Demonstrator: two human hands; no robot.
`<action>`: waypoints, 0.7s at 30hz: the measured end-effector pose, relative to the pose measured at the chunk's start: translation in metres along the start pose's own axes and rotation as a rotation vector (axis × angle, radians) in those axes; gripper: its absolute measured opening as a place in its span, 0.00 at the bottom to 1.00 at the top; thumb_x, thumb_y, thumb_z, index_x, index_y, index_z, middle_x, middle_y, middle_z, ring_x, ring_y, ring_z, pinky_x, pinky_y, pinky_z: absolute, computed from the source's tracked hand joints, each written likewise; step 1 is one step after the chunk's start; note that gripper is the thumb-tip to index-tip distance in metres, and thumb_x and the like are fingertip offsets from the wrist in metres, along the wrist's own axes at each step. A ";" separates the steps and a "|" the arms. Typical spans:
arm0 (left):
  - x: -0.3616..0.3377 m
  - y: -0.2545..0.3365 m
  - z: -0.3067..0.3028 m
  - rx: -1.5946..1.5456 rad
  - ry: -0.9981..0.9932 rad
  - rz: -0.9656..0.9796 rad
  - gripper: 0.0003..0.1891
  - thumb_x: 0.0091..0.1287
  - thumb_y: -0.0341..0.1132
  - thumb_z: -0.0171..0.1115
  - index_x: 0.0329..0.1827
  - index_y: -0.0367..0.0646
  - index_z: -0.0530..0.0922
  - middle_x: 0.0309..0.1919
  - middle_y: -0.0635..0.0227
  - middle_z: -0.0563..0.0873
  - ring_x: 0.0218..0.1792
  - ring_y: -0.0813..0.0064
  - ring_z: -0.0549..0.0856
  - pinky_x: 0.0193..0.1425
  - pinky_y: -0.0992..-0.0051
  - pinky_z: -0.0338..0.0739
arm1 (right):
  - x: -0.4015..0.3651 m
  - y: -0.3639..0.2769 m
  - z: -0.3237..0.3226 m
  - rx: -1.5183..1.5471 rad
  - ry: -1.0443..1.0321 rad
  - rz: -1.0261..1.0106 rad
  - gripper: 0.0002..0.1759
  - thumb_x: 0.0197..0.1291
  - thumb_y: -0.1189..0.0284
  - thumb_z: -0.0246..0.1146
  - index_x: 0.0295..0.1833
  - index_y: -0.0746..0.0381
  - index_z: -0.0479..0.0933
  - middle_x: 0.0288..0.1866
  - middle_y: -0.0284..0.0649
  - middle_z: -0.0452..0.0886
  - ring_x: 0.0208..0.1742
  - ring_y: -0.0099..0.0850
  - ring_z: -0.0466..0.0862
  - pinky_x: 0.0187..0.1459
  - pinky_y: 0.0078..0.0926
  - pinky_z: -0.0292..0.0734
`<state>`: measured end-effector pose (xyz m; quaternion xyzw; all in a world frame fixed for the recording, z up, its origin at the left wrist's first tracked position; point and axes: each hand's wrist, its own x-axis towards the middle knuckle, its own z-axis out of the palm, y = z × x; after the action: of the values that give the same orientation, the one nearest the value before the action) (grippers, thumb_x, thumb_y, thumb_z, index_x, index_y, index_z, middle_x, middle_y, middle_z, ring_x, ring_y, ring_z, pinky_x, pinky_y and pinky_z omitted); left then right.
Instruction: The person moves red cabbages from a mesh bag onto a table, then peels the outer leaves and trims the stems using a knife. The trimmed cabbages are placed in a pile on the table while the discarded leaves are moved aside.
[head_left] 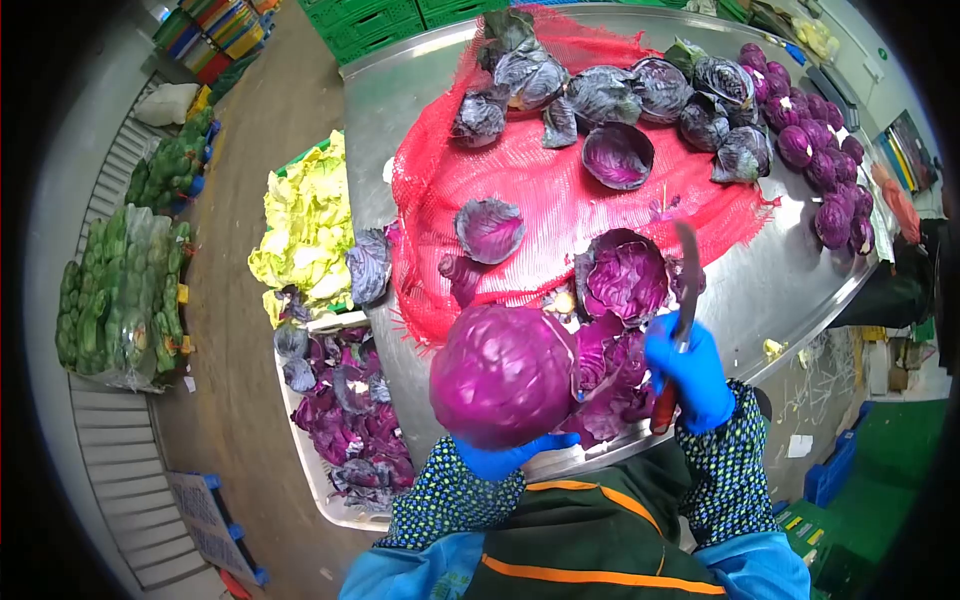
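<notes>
A large, glossy red cabbage rests on my left hand, a blue-gloved hand under its lower side with the thumb stretched out to the right. Much of that hand is hidden by the cabbage. My right hand, also in a blue glove, is closed round a knife with a red-brown handle, its curved blade pointing up and away from me. The blade is apart from the cabbage. Between my hands lie loose purple leaves, with a cupped leaf just beyond them.
Red mesh netting covers much of the metal table. Dark-leaved cabbages line its far side; several smooth purple cabbages are heaped at the right. A white crate of purple leaves and a pile of yellow-green leaves stand left.
</notes>
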<state>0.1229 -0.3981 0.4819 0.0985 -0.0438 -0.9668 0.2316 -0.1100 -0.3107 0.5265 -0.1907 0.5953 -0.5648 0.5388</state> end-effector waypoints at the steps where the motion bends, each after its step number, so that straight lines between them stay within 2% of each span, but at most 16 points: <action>1: 0.002 -0.003 -0.007 0.305 -0.066 0.095 0.37 0.60 0.43 0.65 0.70 0.49 0.57 0.66 0.62 0.66 0.66 0.63 0.66 0.69 0.54 0.62 | 0.010 0.007 -0.002 0.017 0.185 -0.065 0.13 0.56 0.70 0.66 0.46 0.60 0.74 0.31 0.30 0.76 0.26 0.18 0.74 0.26 0.16 0.70; 2: 0.004 -0.006 -0.010 0.609 -0.134 0.188 0.35 0.62 0.44 0.63 0.70 0.47 0.58 0.66 0.62 0.65 0.66 0.65 0.66 0.70 0.58 0.62 | 0.018 0.011 -0.003 0.036 0.373 -0.130 0.14 0.58 0.69 0.65 0.48 0.60 0.74 0.29 0.28 0.76 0.24 0.16 0.73 0.23 0.14 0.69; 3: 0.017 -0.003 -0.006 -0.327 0.103 0.176 0.27 0.70 0.47 0.51 0.68 0.46 0.60 0.65 0.60 0.67 0.63 0.63 0.71 0.67 0.59 0.66 | 0.012 0.001 0.006 -0.019 0.363 -0.056 0.19 0.58 0.69 0.65 0.55 0.60 0.73 0.29 0.28 0.76 0.25 0.15 0.73 0.23 0.13 0.69; 4: 0.020 0.002 0.003 -0.138 0.082 0.098 0.27 0.70 0.48 0.50 0.68 0.46 0.60 0.65 0.60 0.67 0.62 0.63 0.71 0.67 0.59 0.67 | -0.006 -0.012 0.020 -0.002 0.305 0.062 0.26 0.58 0.70 0.65 0.61 0.59 0.69 0.34 0.30 0.77 0.26 0.16 0.74 0.25 0.13 0.70; 6: 0.023 0.006 0.009 0.067 0.066 0.050 0.27 0.70 0.48 0.49 0.67 0.45 0.61 0.64 0.59 0.68 0.62 0.62 0.72 0.66 0.58 0.67 | -0.023 -0.013 0.045 0.189 -0.059 -0.112 0.30 0.57 0.70 0.66 0.66 0.58 0.66 0.40 0.32 0.77 0.26 0.16 0.73 0.27 0.12 0.70; 8: 0.024 0.008 0.011 0.130 0.055 0.024 0.27 0.70 0.49 0.48 0.67 0.43 0.62 0.64 0.58 0.69 0.61 0.62 0.72 0.65 0.57 0.68 | -0.023 -0.030 0.050 -0.024 -0.233 0.007 0.28 0.57 0.71 0.65 0.63 0.59 0.68 0.47 0.35 0.77 0.32 0.19 0.77 0.30 0.13 0.72; 9: 0.025 0.010 0.011 0.115 0.054 0.000 0.27 0.70 0.50 0.47 0.66 0.43 0.62 0.64 0.57 0.69 0.61 0.61 0.73 0.65 0.56 0.68 | -0.011 -0.016 0.051 -0.175 -0.202 -0.376 0.25 0.58 0.72 0.65 0.61 0.59 0.70 0.49 0.36 0.77 0.42 0.21 0.78 0.39 0.17 0.75; 10: 0.024 0.011 0.012 0.095 0.051 -0.022 0.27 0.70 0.50 0.47 0.66 0.42 0.63 0.63 0.57 0.69 0.61 0.61 0.73 0.64 0.56 0.68 | -0.015 -0.031 0.039 -0.083 -0.145 0.216 0.23 0.57 0.74 0.65 0.59 0.59 0.71 0.53 0.37 0.76 0.52 0.23 0.76 0.49 0.22 0.74; 12: 0.025 0.015 0.013 0.012 0.049 -0.106 0.27 0.70 0.51 0.46 0.65 0.41 0.63 0.63 0.55 0.70 0.60 0.60 0.73 0.64 0.55 0.69 | -0.014 -0.022 0.039 -0.105 -0.252 -0.168 0.25 0.55 0.77 0.65 0.60 0.61 0.70 0.55 0.37 0.75 0.55 0.23 0.75 0.55 0.24 0.71; 16: 0.026 0.020 0.015 -0.211 0.042 -0.330 0.28 0.70 0.52 0.43 0.64 0.39 0.65 0.62 0.53 0.71 0.59 0.59 0.75 0.62 0.53 0.70 | -0.028 -0.026 0.038 -0.004 -0.273 -0.110 0.27 0.54 0.80 0.65 0.61 0.63 0.69 0.57 0.38 0.74 0.58 0.24 0.73 0.55 0.25 0.72; 18: 0.026 0.023 0.016 -0.293 0.016 -0.406 0.29 0.70 0.53 0.42 0.63 0.38 0.66 0.61 0.52 0.72 0.59 0.58 0.75 0.61 0.52 0.71 | -0.029 -0.025 0.037 -0.182 -0.327 -0.141 0.28 0.54 0.80 0.64 0.62 0.64 0.68 0.57 0.38 0.74 0.59 0.24 0.73 0.57 0.26 0.71; 19: 0.027 0.025 0.017 -0.317 0.015 -0.432 0.29 0.70 0.54 0.42 0.63 0.38 0.66 0.61 0.51 0.72 0.59 0.58 0.76 0.61 0.52 0.71 | -0.031 -0.024 0.038 -0.133 -0.327 -0.110 0.28 0.54 0.80 0.64 0.63 0.64 0.67 0.56 0.37 0.74 0.53 0.22 0.76 0.49 0.23 0.75; 20: 0.025 0.028 0.019 -0.314 0.016 -0.437 0.29 0.70 0.54 0.42 0.63 0.38 0.66 0.61 0.51 0.72 0.59 0.58 0.76 0.61 0.52 0.71 | -0.030 -0.022 0.037 -0.129 -0.322 -0.113 0.28 0.54 0.80 0.64 0.63 0.64 0.67 0.56 0.37 0.74 0.53 0.22 0.76 0.49 0.23 0.75; 21: 0.021 0.029 0.020 -0.178 0.126 -0.474 0.28 0.71 0.52 0.42 0.62 0.37 0.68 0.60 0.53 0.73 0.59 0.59 0.75 0.64 0.56 0.68 | -0.028 -0.018 0.034 -0.080 -0.347 -0.022 0.29 0.56 0.79 0.62 0.64 0.63 0.65 0.56 0.37 0.75 0.48 0.20 0.76 0.42 0.19 0.74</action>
<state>0.1130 -0.4330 0.5021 0.1453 0.0801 -0.9861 0.0084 -0.0781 -0.3086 0.5614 -0.3131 0.5131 -0.5051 0.6194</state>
